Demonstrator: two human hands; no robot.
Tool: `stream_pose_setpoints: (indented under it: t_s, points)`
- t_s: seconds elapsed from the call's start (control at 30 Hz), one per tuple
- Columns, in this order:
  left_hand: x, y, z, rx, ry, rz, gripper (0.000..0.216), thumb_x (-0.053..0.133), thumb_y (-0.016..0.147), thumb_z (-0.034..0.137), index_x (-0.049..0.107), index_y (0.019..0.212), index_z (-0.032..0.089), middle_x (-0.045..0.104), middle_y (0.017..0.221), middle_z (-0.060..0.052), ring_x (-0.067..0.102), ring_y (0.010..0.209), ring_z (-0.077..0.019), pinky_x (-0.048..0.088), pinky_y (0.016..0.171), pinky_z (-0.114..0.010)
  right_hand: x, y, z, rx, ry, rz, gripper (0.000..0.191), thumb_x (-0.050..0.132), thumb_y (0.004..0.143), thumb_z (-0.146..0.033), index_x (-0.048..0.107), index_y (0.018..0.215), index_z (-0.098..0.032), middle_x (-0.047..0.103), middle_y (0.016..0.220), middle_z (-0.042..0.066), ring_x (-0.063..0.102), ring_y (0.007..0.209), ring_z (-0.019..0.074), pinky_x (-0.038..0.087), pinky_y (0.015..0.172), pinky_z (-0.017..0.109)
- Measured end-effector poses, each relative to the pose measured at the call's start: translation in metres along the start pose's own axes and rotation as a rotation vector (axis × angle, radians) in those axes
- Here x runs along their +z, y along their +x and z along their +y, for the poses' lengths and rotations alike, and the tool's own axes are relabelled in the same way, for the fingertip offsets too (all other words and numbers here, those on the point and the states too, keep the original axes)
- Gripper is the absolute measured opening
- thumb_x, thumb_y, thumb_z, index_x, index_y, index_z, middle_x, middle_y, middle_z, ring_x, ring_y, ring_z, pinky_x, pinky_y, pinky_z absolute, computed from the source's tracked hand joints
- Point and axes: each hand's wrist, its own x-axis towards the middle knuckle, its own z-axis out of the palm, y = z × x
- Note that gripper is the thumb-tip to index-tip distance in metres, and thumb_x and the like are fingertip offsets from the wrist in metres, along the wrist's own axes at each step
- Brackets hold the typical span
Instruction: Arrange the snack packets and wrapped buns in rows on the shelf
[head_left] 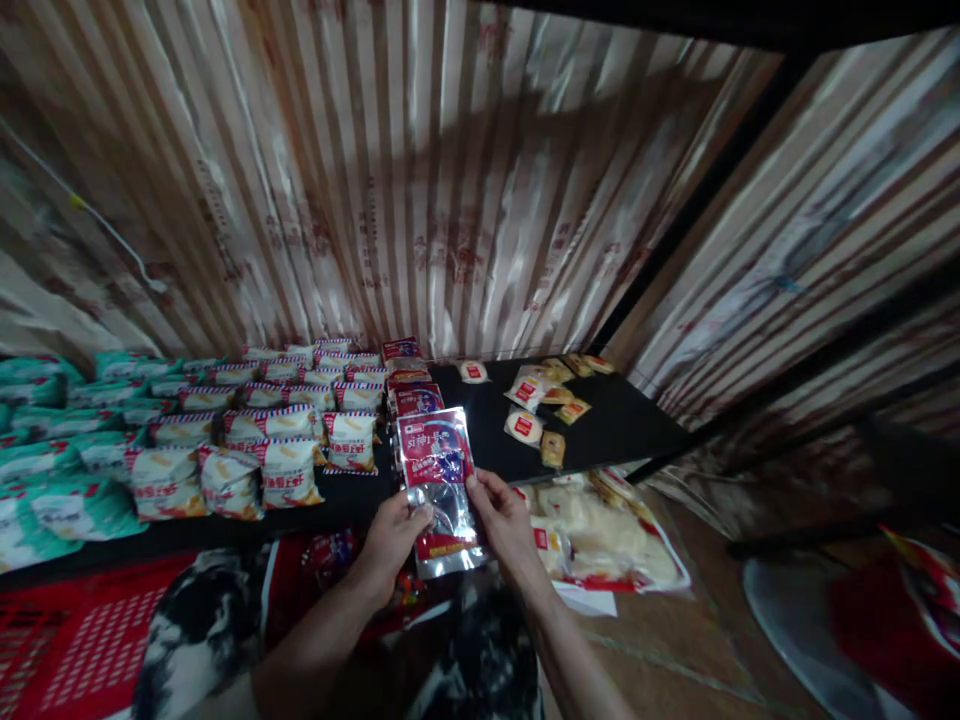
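Forearms [566, 630] reach out, fingers [421, 518] clamped on a pouch [444, 490] whose long axis points forward.

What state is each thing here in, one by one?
Silver-and-red packet: held up, printed side showing.
Left hand: gripping the packet's left edge.
Right hand: gripping the packet's right edge.
White-and-red bags: puffed, standing in rows.
Green-and-white bags: grouped at left.
Small packets: lying loosely on the black shelf.
Red basket: partly out of view.

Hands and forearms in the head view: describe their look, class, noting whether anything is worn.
The left hand and right hand are ungloved, with no ring or watch visible. No sleeve reaches the wrists; finer detail is blurred.
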Motion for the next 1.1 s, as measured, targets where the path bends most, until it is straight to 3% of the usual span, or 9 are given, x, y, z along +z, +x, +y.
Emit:
stream_pose_setpoints:
  t_s: [0.27, 0.33, 0.43, 0.5, 0.57, 0.67, 0.73, 0.97, 1.1]
  points:
    - [0.012, 0.016, 0.017, 0.025, -0.091, 0.051, 0.030, 0.076, 0.056, 0.033, 0.067, 0.076, 0.013, 0.068, 0.064, -0.002, 0.062, 0.062, -0.0150, 0.049, 0.064, -0.025, 0.002, 0.007, -0.001, -0.061, -0.134, -0.058, 0.067, 0.070, 0.072, -0.047, 0.045, 0.129, -0.023, 0.070, 0.102, 0.006, 0.067, 0.092, 0.0223, 0.053, 0.081, 0.036]
    - [0.017, 0.026, 0.019, 0.042, -0.123, 0.070, 0.031, 0.076, 0.059, 0.032, 0.066, 0.082, 0.014, 0.069, 0.069, -0.003, 0.065, 0.066, -0.0166, 0.050, 0.066, -0.026, 0.005, 0.017, -0.007, -0.077, -0.181, -0.015, 0.071, 0.069, 0.071, -0.047, 0.042, 0.132, -0.021, 0.069, 0.107, 0.008, 0.066, 0.094, 0.0231, 0.052, 0.085, 0.038]
    - [0.022, 0.045, 0.016, 0.122, -0.100, 0.125, 0.041, 0.069, 0.070, 0.028, 0.059, 0.107, 0.015, 0.071, 0.085, -0.006, 0.068, 0.079, -0.0186, 0.053, 0.075, -0.029, 0.010, 0.040, -0.017, -0.118, -0.200, 0.082, 0.073, 0.069, 0.069, -0.048, 0.044, 0.130, -0.018, 0.069, 0.107, 0.010, 0.066, 0.095, 0.0247, 0.052, 0.086, 0.040]
    - [0.023, 0.054, 0.013, 0.238, 0.042, 0.195, 0.050, 0.061, 0.076, 0.023, 0.048, 0.125, 0.016, 0.068, 0.105, -0.011, 0.066, 0.092, -0.0204, 0.053, 0.081, -0.032, 0.014, 0.059, -0.024, -0.141, -0.234, 0.121, 0.071, 0.069, 0.068, -0.048, 0.047, 0.128, -0.017, 0.069, 0.106, 0.010, 0.065, 0.096, 0.0252, 0.052, 0.084, 0.039]
    - [0.023, 0.060, 0.011, 0.441, 0.293, 0.271, 0.054, 0.055, 0.079, 0.017, 0.043, 0.131, 0.017, 0.055, 0.129, -0.016, 0.057, 0.114, -0.0245, 0.050, 0.091, -0.038, 0.017, 0.081, -0.029, -0.156, -0.300, 0.136, 0.069, 0.067, 0.069, -0.048, 0.048, 0.127, -0.017, 0.070, 0.104, 0.010, 0.066, 0.094, 0.0251, 0.053, 0.082, 0.038]
    - [0.023, 0.064, 0.013, 0.767, 0.715, 0.307, 0.048, 0.050, 0.077, 0.007, 0.052, 0.124, 0.017, 0.032, 0.148, -0.015, 0.026, 0.139, -0.0293, 0.036, 0.108, -0.049, 0.021, 0.116, -0.035, -0.190, -0.413, 0.127, 0.067, 0.064, 0.072, -0.049, 0.049, 0.128, -0.016, 0.070, 0.102, 0.010, 0.066, 0.089, 0.0245, 0.053, 0.077, 0.036]
    - [0.024, 0.067, 0.016, 0.864, 0.913, 0.281, 0.047, 0.048, 0.075, 0.003, 0.055, 0.120, 0.017, 0.027, 0.151, -0.013, 0.015, 0.143, -0.0296, 0.031, 0.111, -0.053, 0.026, 0.139, -0.038, -0.223, -0.489, 0.113, 0.063, 0.061, 0.074, -0.049, 0.051, 0.126, -0.015, 0.070, 0.101, 0.010, 0.066, 0.088, 0.0239, 0.052, 0.075, 0.034]
    - [0.029, 0.100, 0.018, 0.826, 1.134, 0.286, 0.057, 0.048, 0.074, 0.006, 0.046, 0.132, 0.010, 0.034, 0.148, -0.017, 0.013, 0.143, -0.0312, 0.028, 0.112, -0.054, 0.057, 0.188, -0.043, -0.271, -0.814, 0.126, 0.045, 0.054, 0.079, -0.042, 0.062, 0.112, -0.013, 0.070, 0.093, 0.010, 0.064, 0.085, 0.0226, 0.049, 0.077, 0.033]
    - [0.026, 0.116, 0.021, 0.794, 1.164, 0.291, 0.057, 0.049, 0.074, 0.007, 0.047, 0.131, 0.007, 0.037, 0.146, -0.018, 0.014, 0.143, -0.0330, 0.026, 0.112, -0.055, 0.069, 0.203, -0.042, -0.299, -0.840, 0.124, 0.041, 0.054, 0.079, -0.040, 0.063, 0.109, -0.013, 0.070, 0.094, 0.010, 0.064, 0.085, 0.0231, 0.048, 0.079, 0.033]
